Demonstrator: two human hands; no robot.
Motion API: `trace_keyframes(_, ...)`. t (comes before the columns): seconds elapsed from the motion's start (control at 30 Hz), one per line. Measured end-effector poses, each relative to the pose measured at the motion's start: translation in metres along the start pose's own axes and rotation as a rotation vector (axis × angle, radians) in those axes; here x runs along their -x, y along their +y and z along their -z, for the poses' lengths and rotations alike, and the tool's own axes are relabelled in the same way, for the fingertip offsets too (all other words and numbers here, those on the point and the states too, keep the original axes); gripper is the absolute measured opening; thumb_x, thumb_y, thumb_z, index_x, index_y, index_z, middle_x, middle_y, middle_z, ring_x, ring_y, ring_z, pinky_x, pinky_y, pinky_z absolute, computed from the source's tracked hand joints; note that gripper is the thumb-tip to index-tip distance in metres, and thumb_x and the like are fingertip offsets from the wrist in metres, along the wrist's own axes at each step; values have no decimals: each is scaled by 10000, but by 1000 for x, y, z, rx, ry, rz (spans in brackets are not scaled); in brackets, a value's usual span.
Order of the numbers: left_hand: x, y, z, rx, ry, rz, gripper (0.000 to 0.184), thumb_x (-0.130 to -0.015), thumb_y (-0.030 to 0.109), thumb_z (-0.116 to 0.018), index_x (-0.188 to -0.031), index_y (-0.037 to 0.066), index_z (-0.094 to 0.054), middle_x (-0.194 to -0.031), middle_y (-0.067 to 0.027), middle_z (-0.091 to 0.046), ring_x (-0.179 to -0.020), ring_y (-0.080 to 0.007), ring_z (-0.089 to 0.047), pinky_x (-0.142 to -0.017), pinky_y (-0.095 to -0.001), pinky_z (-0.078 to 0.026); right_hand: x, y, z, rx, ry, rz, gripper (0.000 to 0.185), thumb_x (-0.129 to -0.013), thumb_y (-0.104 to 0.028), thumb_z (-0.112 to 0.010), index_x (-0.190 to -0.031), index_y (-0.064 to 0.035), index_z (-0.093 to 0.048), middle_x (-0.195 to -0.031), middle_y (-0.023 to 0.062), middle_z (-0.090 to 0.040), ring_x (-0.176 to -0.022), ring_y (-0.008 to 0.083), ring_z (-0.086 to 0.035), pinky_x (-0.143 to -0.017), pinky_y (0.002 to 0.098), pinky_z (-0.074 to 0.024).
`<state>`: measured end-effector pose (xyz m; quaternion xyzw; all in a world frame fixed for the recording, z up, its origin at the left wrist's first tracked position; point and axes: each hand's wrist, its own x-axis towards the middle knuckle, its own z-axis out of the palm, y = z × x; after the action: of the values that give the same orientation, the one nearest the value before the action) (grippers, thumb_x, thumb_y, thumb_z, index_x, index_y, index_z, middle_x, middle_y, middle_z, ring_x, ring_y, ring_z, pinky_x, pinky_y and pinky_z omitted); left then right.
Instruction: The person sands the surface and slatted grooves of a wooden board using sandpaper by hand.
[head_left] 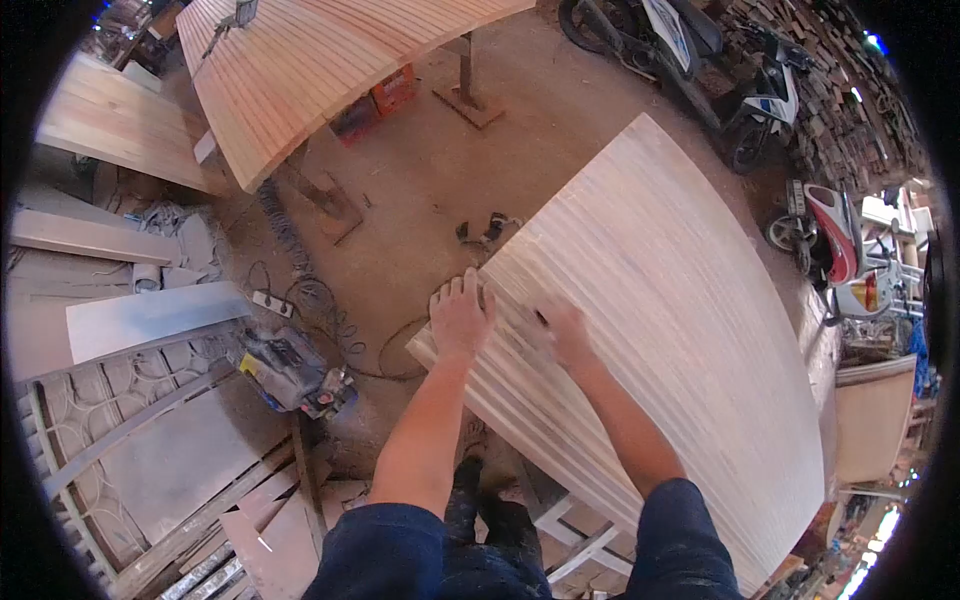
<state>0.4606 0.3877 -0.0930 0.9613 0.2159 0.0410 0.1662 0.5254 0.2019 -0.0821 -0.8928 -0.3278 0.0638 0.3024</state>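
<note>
A large pale wooden panel [670, 300] with lengthwise stripes lies in front of me, slanting from the middle of the head view to the lower right. My left hand [462, 315] rests flat on the panel's near left corner, fingers a little apart and fingertips at its end edge. To the right of it, my right hand [563, 332] is over the striped surface, smeared by motion. Its fingers look curled, with a small dark thing at them that I cannot make out.
Another slatted wooden panel [330, 60] stands on supports at the top. A dusty compressor-like machine [285, 370], a power strip [272, 303] and coiled hose [315, 300] lie on the left. Motorbikes [825, 235] and stacked wood [850, 100] line the right.
</note>
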Motion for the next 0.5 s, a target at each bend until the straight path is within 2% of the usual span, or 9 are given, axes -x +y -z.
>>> trace_keyframes(0.1, -1, 2, 1, 37, -20, 21, 491, -1021, 386, -491, -1367, 48, -573, -1174, -161, -677, -1136, -333, -627, -1002, -482, -452, 85, 21, 39, -29, 97, -39, 84, -879, -138, -731, -900, -58, -716, -823, 137, -674, -797, 338, -652, -716, 442, -520)
trace_keyframes(0.17, 0, 2, 1, 27, -20, 14, 493, -1022, 388, -491, -1372, 50, -569, -1181, -159, -673, -1138, -331, -627, -1005, -482, -452, 100, 28, 42, -63, 128, -47, 57, -882, -122, -731, -904, -69, -724, -819, 125, -681, -795, 328, -656, -712, 430, -524)
trace_keyframes(0.23, -2, 3, 3, 6, -5, 1, 496, -1022, 390, -492, -1377, 52, -564, -1187, -157, -670, -1141, -330, -626, -1007, -482, -451, 81, 32, 36, -11, -14, -57, 87, -889, -156, -736, -872, -72, -720, -793, 138, -664, -776, 336, -651, -701, 451, -514)
trace_keyframes(0.3, 1, 3, 4, 6, -40, 16, 487, -1019, 392, -499, -1368, 60, -569, -1196, -154, -666, -1137, -326, -626, -1007, -475, -453, 24, 11, 12, -37, -23, -41, 135, -874, -183, -740, -849, -57, -700, -805, 167, -662, -793, 378, -646, -709, 488, -502)
trace_keyframes(0.37, 1, 4, 3, 7, -26, 26, 485, -1016, 395, -506, -1363, 63, -571, -1192, -152, -667, -1133, -326, -627, -1002, -474, -453, -31, 13, -38, 2, 33, 14, 173, -873, -197, -724, -841, -34, -674, -837, 196, -658, -823, 419, -634, -722, 517, -487)
trace_keyframes(0.43, 0, 6, 2, 16, -13, 32, 482, -1012, 398, -512, -1357, 66, -574, -1188, -150, -668, -1129, -326, -627, -996, -473, -454, -74, -20, -42, -136, 160, 84, 166, -866, -184, -710, -866, -24, -664, -873, 209, -661, -853, 440, -627, -734, 519, -486)
trace_keyframes(0.5, 0, 5, 4, 31, -16, 40, 473, -1016, 396, -508, -1349, 67, -576, -1169, -151, -668, -1118, -328, -629, -983, -475, -452, -65, -19, -37, -105, 141, 36, 158, -870, -177, -701, -877, -24, -664, -878, 207, -661, -851, 437, -626, -738, 516, -488)
